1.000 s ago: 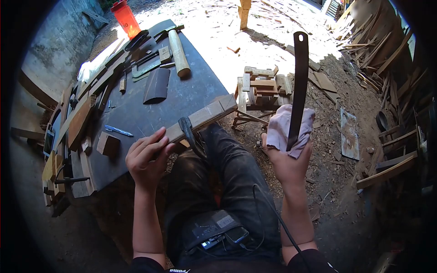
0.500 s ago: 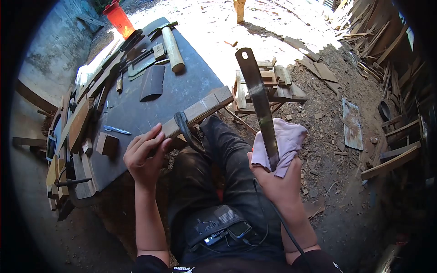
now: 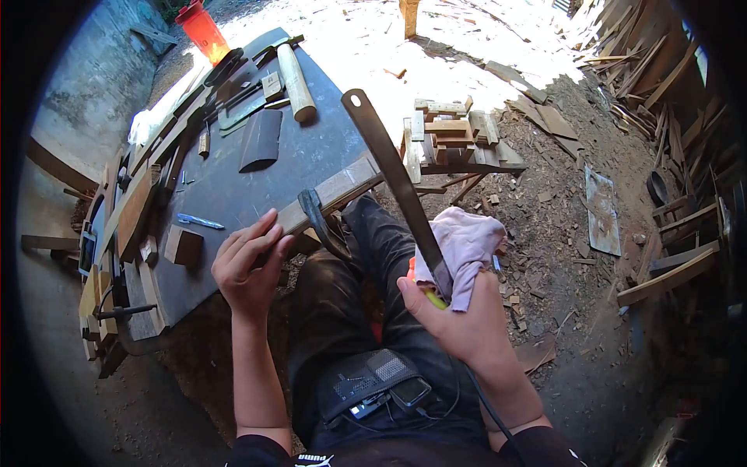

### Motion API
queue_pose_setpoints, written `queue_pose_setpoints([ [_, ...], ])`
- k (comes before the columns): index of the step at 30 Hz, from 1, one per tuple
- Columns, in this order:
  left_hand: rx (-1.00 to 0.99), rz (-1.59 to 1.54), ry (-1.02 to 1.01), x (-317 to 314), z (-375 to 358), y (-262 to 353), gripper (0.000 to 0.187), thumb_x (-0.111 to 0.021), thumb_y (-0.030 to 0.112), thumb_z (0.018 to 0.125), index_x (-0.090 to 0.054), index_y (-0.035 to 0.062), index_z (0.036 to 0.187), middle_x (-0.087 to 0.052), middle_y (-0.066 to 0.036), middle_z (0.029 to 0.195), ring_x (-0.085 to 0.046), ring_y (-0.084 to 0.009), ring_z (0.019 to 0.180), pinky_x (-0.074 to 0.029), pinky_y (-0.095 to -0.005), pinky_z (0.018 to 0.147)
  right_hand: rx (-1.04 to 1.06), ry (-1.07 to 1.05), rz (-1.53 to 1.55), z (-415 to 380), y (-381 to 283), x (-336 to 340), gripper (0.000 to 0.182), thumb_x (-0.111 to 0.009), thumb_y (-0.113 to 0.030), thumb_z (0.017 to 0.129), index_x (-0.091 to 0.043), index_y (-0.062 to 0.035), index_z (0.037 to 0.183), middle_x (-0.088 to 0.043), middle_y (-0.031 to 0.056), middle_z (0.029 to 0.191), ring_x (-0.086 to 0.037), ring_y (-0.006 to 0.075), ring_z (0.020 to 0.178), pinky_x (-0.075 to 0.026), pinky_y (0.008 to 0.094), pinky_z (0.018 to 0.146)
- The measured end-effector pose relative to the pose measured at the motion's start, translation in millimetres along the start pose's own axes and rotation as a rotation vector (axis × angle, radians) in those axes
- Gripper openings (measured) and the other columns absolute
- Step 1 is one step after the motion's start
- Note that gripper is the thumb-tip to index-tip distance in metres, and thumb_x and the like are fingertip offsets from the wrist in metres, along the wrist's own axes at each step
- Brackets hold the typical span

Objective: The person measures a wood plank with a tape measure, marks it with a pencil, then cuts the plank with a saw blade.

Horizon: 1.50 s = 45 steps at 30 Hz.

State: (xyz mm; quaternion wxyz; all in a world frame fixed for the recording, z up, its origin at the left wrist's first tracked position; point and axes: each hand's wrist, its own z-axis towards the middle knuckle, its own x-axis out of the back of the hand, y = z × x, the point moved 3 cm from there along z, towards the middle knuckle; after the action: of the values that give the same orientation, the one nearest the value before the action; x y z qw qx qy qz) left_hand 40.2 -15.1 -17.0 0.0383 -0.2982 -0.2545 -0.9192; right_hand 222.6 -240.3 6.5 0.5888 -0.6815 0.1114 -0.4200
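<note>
My left hand grips the near end of a long wooden bar, fingers laid over the top and thumb at its side. A black rubber strap loops around the bar near its middle. In my right hand is a hand saw, its blade tilted up to the left and crossing the bar's far end in this view. A pale pink cloth is bunched around the saw's handle end, and bits of orange and yellow-green show beneath it.
On the dark table lie a hammer, a curved dark sheet, a blue pen and a small wooden block. Scrap boards line its left edge. Beyond my right hand stands a bench stacked with wood pieces.
The saw has swung left, its tip moving from right of the bar to across its far end. My right hand has turned with it; my left hand stays on the bar.
</note>
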Motion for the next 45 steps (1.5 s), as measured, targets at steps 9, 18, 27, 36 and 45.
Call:
queue_pose_setpoints([
  [9, -0.010, 0.006, 0.001, -1, -1, -1, 0.025, -0.086, -0.001, 0.076, -0.078, 0.0002, 0.100, -0.078, -0.015, 0.112, -0.075, -0.0247, 0.100, -0.057, -0.0335, 0.090, 0.043, -0.008, -0.054, -1, -3, -2, 0.035, -0.080, -0.039, 0.083, -0.075, -0.0050, 0.089, -0.071, 0.0138, 0.071, -0.070, 0.0360, 0.064, -0.056, 0.0417, 0.063],
  [18, 0.066, -0.103, 0.013, -1, 0, -3, 0.020, -0.089, 0.004, 0.074, -0.072, -0.0014, 0.083, -0.077, -0.017, 0.114, -0.075, -0.0262, 0.099, -0.058, -0.0337, 0.088, 0.072, 0.006, -0.076, 13, 19, 18, 0.041, -0.085, -0.035, 0.079, -0.075, 0.0000, 0.097, -0.073, 0.0143, 0.076, -0.074, 0.0315, 0.069, -0.058, 0.0391, 0.068],
  [27, 0.028, -0.107, -0.147, 17, 1, -4, 0.035, -0.093, 0.019, 0.069, -0.062, 0.0039, 0.074, -0.073, -0.019, 0.124, -0.074, -0.0299, 0.107, -0.057, -0.0366, 0.091, -0.173, 0.025, 0.166, 24, 75, 66, 0.039, -0.090, -0.012, 0.075, -0.072, 0.0004, 0.108, -0.073, 0.0029, 0.096, -0.066, 0.0098, 0.084, -0.053, 0.0277, 0.079],
  [36, 0.057, -0.227, -0.098, 29, 3, 3, 0.027, -0.089, 0.009, 0.073, -0.069, 0.0037, 0.091, -0.075, -0.015, 0.120, -0.074, -0.0272, 0.103, -0.058, -0.0352, 0.087, -0.084, -0.297, 0.042, 49, 61, 81, 0.037, -0.083, -0.002, 0.071, -0.072, 0.0011, 0.106, -0.075, 0.0038, 0.092, -0.070, 0.0116, 0.084, -0.057, 0.0295, 0.078],
  [45, 0.200, -0.326, -0.106, 29, -9, -9, 0.018, -0.087, 0.005, 0.079, -0.073, 0.0045, 0.090, -0.074, -0.006, 0.095, -0.071, -0.0140, 0.076, -0.056, -0.0268, 0.065, 0.225, -0.298, -0.267, 112, 28, 70, 0.045, -0.083, -0.006, 0.072, -0.069, -0.0013, 0.114, -0.073, 0.0025, 0.102, -0.067, 0.0099, 0.088, -0.053, 0.0280, 0.082],
])
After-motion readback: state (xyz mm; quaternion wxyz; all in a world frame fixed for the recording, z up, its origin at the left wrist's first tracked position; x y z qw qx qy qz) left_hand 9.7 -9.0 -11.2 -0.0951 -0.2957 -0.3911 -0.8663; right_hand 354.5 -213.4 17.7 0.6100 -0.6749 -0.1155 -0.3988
